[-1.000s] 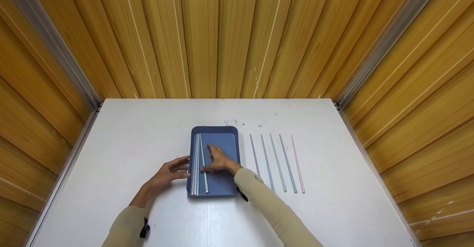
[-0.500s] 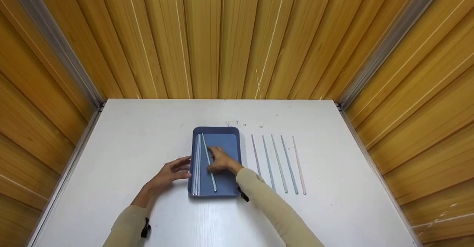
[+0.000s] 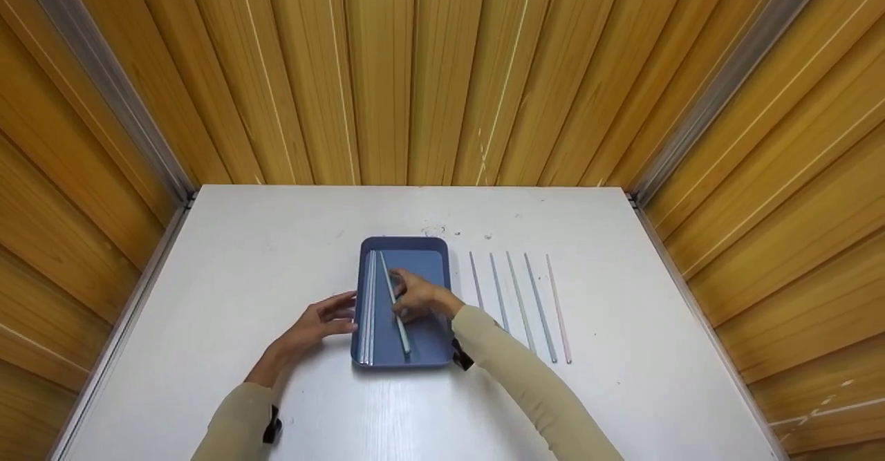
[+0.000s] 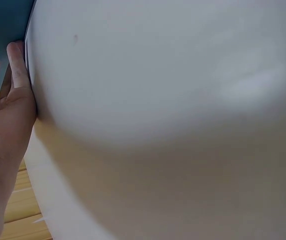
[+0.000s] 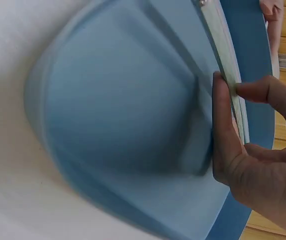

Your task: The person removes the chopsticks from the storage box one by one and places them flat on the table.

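Note:
My right hand point(image 3: 423, 298) is over the blue tray point(image 3: 432, 259), pinching a pale green chopstick point(image 3: 404, 340) between thumb and fingers. In the right wrist view this green chopstick point(image 5: 217, 35) slants away past the fingertips, and its shadow falls on the tray floor. Along the tray's left wall lie a few silvery chopsticks point(image 3: 368, 309) side by side. My left hand point(image 3: 310, 328) rests against the outside of that wall, fingers extended. From the left wrist, the fingers of my left hand point(image 4: 13, 107) show flat along the tray side point(image 4: 8, 25).
Right of the tray, several chopsticks point(image 3: 531, 302) in pink, blue and green lie spaced apart on the white table point(image 3: 276, 240). My right sleeve point(image 3: 532, 378) overlaps the near ends of some. Wood-patterned walls point(image 3: 442, 74) enclose the table at the back and sides.
The green chopstick has shifted right, away from the silvery ones. My right hand has moved slightly right with it, its grip now closer. My left hand stays at the tray wall.

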Demonstrator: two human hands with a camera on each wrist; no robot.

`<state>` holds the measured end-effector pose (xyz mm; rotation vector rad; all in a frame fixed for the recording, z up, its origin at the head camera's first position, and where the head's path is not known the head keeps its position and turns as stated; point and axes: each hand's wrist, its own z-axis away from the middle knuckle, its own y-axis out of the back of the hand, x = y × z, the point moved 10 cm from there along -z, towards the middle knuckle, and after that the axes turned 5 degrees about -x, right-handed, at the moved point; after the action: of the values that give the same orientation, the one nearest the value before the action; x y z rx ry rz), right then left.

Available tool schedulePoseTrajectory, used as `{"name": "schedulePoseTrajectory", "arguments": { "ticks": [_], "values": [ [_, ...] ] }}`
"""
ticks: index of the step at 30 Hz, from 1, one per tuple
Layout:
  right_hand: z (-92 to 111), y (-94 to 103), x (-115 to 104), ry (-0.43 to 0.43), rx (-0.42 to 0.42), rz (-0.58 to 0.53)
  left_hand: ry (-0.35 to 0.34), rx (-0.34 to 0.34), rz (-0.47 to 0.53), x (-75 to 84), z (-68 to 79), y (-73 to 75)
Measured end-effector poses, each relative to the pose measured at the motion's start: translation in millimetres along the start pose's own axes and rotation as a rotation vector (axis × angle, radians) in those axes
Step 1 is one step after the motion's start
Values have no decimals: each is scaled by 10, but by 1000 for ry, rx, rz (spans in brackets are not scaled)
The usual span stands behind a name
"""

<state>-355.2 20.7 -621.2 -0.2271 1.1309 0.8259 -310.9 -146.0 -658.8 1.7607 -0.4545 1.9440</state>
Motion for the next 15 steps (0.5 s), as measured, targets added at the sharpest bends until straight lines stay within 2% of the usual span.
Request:
{"name": "schedulePoseTrajectory", "arguments": {
  "ticks": [5,9,15],
  "values": [
    [26,32,-15,50,-50,-63,-5,4,-23,7,14,-5],
    [71,49,7,35,-72,-121,-4,8,-15,9,36,7],
    [186,189,-55,40,-47,-91,-23,-12,-6,38,16,-3]
  ]
}}
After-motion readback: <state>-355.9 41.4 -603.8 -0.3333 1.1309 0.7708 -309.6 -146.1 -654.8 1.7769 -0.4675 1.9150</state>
